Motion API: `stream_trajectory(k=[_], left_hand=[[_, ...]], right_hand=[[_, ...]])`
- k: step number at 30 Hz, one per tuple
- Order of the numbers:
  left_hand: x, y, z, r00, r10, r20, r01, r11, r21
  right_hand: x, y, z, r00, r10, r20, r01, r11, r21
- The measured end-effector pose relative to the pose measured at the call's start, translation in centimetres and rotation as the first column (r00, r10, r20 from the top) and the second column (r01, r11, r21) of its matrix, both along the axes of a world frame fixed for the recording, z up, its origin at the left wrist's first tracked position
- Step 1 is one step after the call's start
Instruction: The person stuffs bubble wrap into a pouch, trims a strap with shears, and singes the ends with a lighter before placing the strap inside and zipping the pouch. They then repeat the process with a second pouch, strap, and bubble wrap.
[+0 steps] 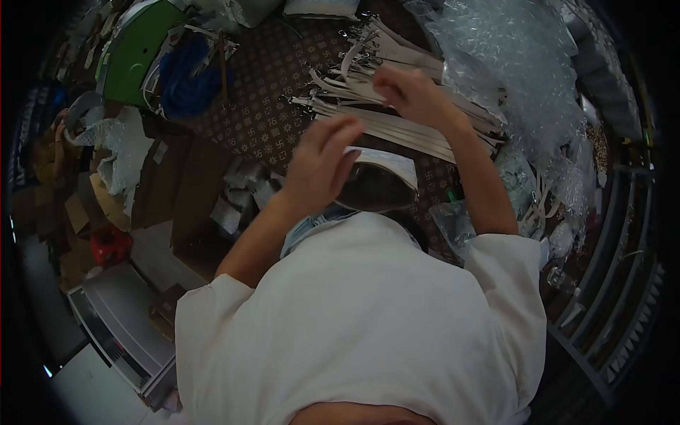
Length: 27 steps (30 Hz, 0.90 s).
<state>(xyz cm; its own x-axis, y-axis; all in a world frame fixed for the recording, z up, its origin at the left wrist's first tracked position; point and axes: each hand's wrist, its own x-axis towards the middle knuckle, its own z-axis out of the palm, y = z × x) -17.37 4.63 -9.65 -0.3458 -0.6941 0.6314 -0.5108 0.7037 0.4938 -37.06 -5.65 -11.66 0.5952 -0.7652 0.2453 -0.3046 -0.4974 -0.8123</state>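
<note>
My left hand (326,157) is raised over the patterned cloth, its fingers bent and the thumb apart from them; I see nothing in it. Just beyond its thumb lies a dark oval opening with a white patterned rim (386,161), close to my body. My right hand (412,93) hangs above a bundle of cream straps (397,129) with small metal clips at their left ends. Its fingers are curled in, and whatever they may hold is too small or hidden to make out. More cream straps (397,48) lie fanned out farther back.
Clear bubble wrap (513,78) is heaped at the right. A blue bundle (185,78) lies beside a green panel (138,53) at the far left. An open cardboard box (202,184) and a red object (111,245) are at the left; metal rails (602,276) stand at the right.
</note>
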Motion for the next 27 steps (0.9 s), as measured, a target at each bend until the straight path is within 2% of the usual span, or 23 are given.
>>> stream_trajectory(k=[1, 3, 4, 5, 6, 8, 11, 15, 17, 19, 22, 24, 26, 27], left_hand=[[0.1, -1.3, 1.0, 1.000, -0.012, 0.023, 0.013, 0.999, -0.047], [0.5, -1.9, 2.6, 0.999, -0.021, 0.043, 0.025, 0.995, -0.096], [1.1, -1.8, 3.3, 0.985, -0.169, -0.043, 0.172, 0.903, 0.394], [1.8, -1.7, 3.6, 0.949, -0.254, -0.188, 0.304, 0.565, 0.767], [2.8, -1.7, 3.3, 0.949, -0.251, -0.191, 0.304, 0.567, 0.766], [4.9, -1.8, 2.6, 0.906, -0.192, -0.378, 0.420, 0.282, 0.863], [6.4, -0.6, 3.6, 0.887, -0.213, -0.410, 0.450, 0.194, 0.872], [6.1, 1.0, 5.2, 0.891, -0.178, -0.418, 0.446, 0.167, 0.879], [6.1, 1.4, 5.5, 0.871, -0.166, -0.463, 0.490, 0.205, 0.847], [6.1, 1.6, 5.8, 0.855, -0.154, -0.496, 0.518, 0.189, 0.834], [6.3, 1.8, 5.3, 0.833, -0.134, -0.537, 0.553, 0.175, 0.814], [6.4, 2.0, 5.1, 0.828, -0.119, -0.548, 0.560, 0.178, 0.809], [6.2, 2.0, 5.2, 0.908, -0.104, -0.406, 0.419, 0.244, 0.874], [6.2, 2.1, 5.1, 0.908, -0.102, -0.407, 0.420, 0.245, 0.874]], right_hand=[[0.7, 1.2, 1.9, 1.000, -0.001, 0.002, 0.001, 1.000, -0.001], [1.5, 2.9, 4.4, 0.980, 0.200, -0.021, -0.201, 0.969, -0.142], [1.2, 3.0, 4.6, 0.979, 0.202, -0.025, -0.204, 0.968, -0.144], [0.5, 3.0, 4.6, 0.980, 0.195, 0.025, -0.195, 0.981, -0.013], [-0.3, 3.0, 4.7, 0.981, 0.181, 0.074, -0.189, 0.975, 0.120], [-2.5, 3.4, 5.3, 0.985, 0.137, 0.100, -0.152, 0.976, 0.156], [-3.7, 4.7, 5.3, 0.989, 0.078, 0.129, -0.107, 0.964, 0.242], [-4.1, 5.9, 5.1, 0.988, 0.037, 0.153, -0.080, 0.956, 0.281], [-4.1, 6.4, 5.0, 0.988, 0.028, 0.154, -0.073, 0.953, 0.294], [-4.1, 6.8, 5.1, 0.988, 0.015, 0.156, -0.063, 0.950, 0.306], [-3.9, 7.1, 5.8, 0.989, 0.051, 0.139, -0.085, 0.964, 0.252], [-3.5, 7.3, 6.3, 0.991, 0.084, 0.108, -0.098, 0.987, 0.131], [-3.0, 7.7, 6.5, 0.990, 0.089, 0.108, -0.100, 0.990, 0.102], [-2.7, 7.8, 6.7, 0.990, 0.093, 0.110, -0.101, 0.992, 0.072]])
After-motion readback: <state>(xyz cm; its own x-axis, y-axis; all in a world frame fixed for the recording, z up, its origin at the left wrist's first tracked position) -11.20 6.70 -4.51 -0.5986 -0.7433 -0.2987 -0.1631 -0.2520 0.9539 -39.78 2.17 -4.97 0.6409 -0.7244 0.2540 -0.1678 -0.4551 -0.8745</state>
